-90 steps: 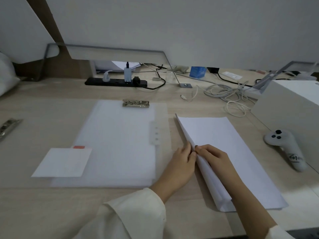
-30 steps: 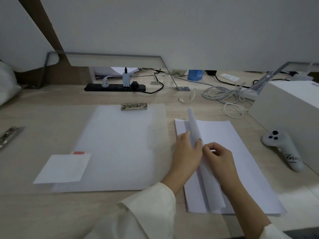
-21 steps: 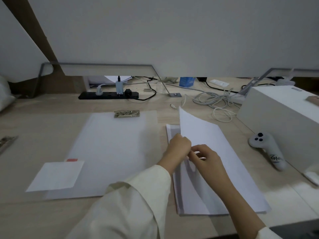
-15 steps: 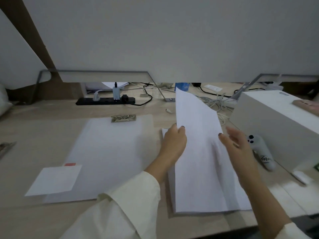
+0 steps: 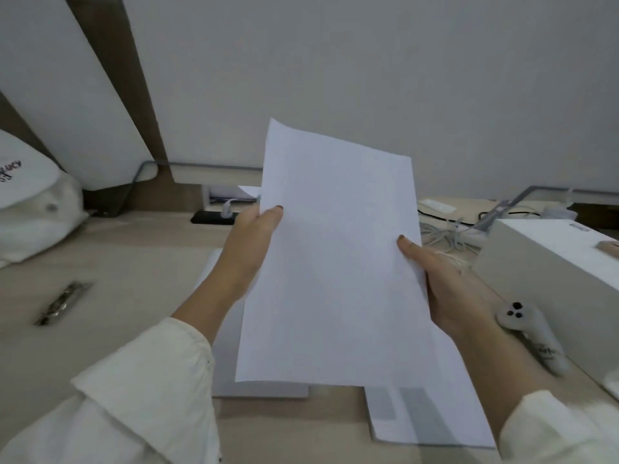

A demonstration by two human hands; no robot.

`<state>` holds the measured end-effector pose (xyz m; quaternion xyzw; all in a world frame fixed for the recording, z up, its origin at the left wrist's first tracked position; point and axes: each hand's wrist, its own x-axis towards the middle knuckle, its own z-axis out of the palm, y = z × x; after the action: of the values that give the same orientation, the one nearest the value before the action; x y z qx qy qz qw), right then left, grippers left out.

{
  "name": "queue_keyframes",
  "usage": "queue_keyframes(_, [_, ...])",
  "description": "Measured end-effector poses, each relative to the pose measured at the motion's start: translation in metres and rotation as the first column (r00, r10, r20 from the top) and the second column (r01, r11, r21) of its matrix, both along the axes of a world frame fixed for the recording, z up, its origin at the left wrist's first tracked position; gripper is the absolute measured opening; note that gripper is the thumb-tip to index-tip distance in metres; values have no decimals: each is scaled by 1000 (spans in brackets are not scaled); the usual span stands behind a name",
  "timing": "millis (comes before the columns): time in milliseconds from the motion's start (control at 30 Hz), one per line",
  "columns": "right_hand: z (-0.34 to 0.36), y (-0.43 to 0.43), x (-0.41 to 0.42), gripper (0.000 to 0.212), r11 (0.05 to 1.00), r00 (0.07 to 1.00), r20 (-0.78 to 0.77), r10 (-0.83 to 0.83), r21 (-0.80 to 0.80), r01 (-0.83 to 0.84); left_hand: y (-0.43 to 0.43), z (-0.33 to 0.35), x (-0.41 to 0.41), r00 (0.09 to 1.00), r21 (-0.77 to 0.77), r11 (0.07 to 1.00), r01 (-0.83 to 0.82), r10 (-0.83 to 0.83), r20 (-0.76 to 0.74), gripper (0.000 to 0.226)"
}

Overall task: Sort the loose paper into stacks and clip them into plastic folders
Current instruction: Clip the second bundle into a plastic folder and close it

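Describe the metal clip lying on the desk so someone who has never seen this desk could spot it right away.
On the light wooden desk, look left of the left sleeve and nearer than the white bag. A slim metal clip lies there on a slant, alone on bare wood. Unlike the white cloth and paper around, it is dark and glinting.
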<state>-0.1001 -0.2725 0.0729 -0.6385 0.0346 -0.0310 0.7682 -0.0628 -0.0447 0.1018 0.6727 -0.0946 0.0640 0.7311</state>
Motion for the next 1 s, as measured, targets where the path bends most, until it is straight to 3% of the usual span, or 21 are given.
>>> queue_keyframes(233, [-22, 67, 42, 30, 976, 999, -1, -48, -214, 47, 59, -32, 27, 981, 125, 986, -113, 130, -142, 26])
queue_keyframes(367, [-48, 87, 58, 28, 958, 995, -79, -61, -286, 36, 73, -63, 47, 957, 191, 974, -124, 168, -236, 28])
queue_keyframes(433, [-65, 89, 62, 23, 960, 985, -166, -45, -281, -3, 78, -80, 54, 927, 266, 962, -68, 159, -339, 26])
queue_keyframes(500, [-80, 88, 65, 20, 950, 960, -273, -57, -310, -32, 82, -93, 61, 876, 378, 919, 112, 88, -474, 15])
queue_keyframes(533, [-87, 86, 67, 20, 937, 943, -326, -71, -345, -48, 85, -96, 63, 839, 463, 852, 243, 56, -542, 16])
queue_keyframes(600, [-97, 82, 73, 19, 919, 910, -408, -78, -383, -93, 91, -100, 78, 809, 668, 608, 429, 71, -584, 27])
queue_keyframes(667, [-97, 79, 71, 18, 912, 886, -457, -76, -391, -123, 97, -98, 91, 920, 904, 318, 286, 174, -352, 41])
queue_keyframes(700, [-98, 77, 71, 18, 910, 879, -472, -72, -391, -135, 96, -93, 100, 961, 953, 265, 147, 189, -201, 43])
queue_keyframes(767, [-101, 73, 76, 17, 916, 867, -494, -68, -375, -142, 88, -91, 126, 991, 932, 361, 19, 117, -65, 41])
queue_keyframes(833, [-106, 70, 81, 16, 931, 862, -504, -51, -336, -141, 74, -95, 155, 998, 908, 418, 26, 48, -50, 38])
queue_keyframes(1000, [-110, 66, 82, 17, 947, 863, -506, -23, -288, -143, 55, -118, 203, 981, 847, 517, 124, 65, -183, 33])
